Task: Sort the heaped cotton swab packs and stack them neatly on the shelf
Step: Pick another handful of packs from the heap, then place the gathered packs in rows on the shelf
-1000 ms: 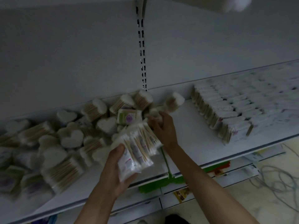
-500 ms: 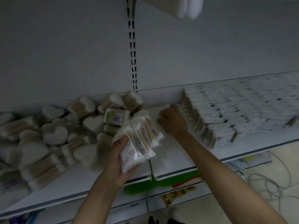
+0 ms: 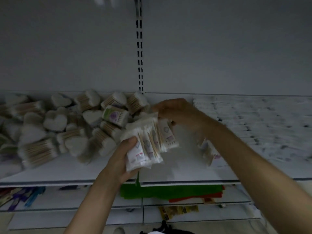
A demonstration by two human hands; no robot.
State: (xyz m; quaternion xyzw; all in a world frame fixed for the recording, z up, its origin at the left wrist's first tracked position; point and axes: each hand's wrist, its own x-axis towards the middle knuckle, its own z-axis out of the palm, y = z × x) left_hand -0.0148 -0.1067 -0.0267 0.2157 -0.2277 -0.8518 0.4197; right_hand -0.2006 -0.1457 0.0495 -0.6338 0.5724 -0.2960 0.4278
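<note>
Shelf bears heart-shaped swab packs; left hand grips flat packs

This is a shop: a white metal display shelf runs across the middle, backed by a plain panel with a slotted upright at 12 o'clock. Many identical swab packs lie heaped at 9 o'clock, with neat rows at 3 o'clock, and lower shelves at 6 o'clock carry more packaged goods

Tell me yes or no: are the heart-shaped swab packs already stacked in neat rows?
No, the heart-shaped packs lie in a jumbled heap on the shelf.
</note>
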